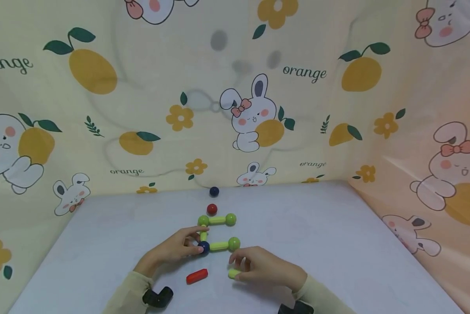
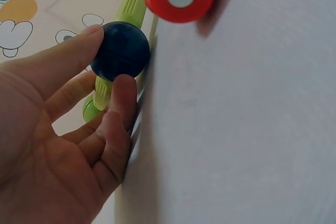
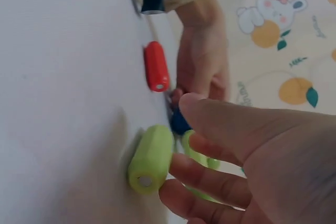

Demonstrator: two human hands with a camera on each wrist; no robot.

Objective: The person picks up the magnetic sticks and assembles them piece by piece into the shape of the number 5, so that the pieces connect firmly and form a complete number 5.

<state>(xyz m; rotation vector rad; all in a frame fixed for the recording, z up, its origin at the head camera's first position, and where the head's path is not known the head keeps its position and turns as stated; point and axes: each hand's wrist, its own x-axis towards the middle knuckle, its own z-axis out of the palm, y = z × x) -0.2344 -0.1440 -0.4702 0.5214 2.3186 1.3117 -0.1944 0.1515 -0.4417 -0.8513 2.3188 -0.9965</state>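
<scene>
My left hand (image 1: pixel 176 245) pinches a dark blue magnetic ball (image 2: pixel 121 52) between thumb and finger. That ball is a corner of a three-sided frame of light green rods, with one rod (image 1: pixel 219 246) running right to a green ball (image 1: pixel 233 244). Another green ball (image 1: pixel 203 221) tops the short side rod, and an upper rod (image 1: pixel 217 220) ends at a third green ball (image 1: pixel 230 219). My right hand (image 1: pixel 264 267) is at a loose light green rod (image 3: pixel 152 159) lying on the table, its fingertips right beside the rod and its thumb apart from it.
A red rod (image 1: pixel 197 276) lies on the white table (image 1: pixel 317 226) between the hands. Beyond the frame sit a red ball (image 1: pixel 212 209) and another dark blue ball (image 1: pixel 214 192). A printed cloth (image 1: pixel 203 144) hangs behind the table.
</scene>
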